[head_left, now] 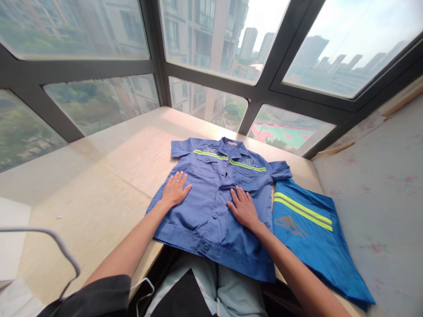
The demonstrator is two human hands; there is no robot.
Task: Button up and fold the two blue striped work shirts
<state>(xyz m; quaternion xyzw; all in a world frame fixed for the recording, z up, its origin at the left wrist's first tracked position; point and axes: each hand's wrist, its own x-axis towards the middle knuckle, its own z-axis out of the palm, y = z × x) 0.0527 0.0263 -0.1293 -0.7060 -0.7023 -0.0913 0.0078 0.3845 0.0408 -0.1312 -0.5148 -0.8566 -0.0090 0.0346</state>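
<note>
A blue short-sleeved work shirt (pixel 205 207) lies front up on the pale ledge, buttoned, its collar toward the window and its hem hanging over the near edge. Yellow-green reflective stripes cross its chest above two pockets. My left hand (pixel 176 189) rests flat on the shirt's left side, fingers spread, a ring on one finger. On the right side, below the chest pocket, my right hand (pixel 243 206) also lies flat with its fingers apart. Neither hand grips the cloth.
A folded brighter blue garment (pixel 307 237) with a reflective stripe lies at the right, partly under the shirt's sleeve. The stone ledge (pixel 109 176) meets framed windows behind and a papered wall (pixel 380 211) at right. A grey-white cable (pixel 62 246) loops at lower left beside a white object (pixel 11 237).
</note>
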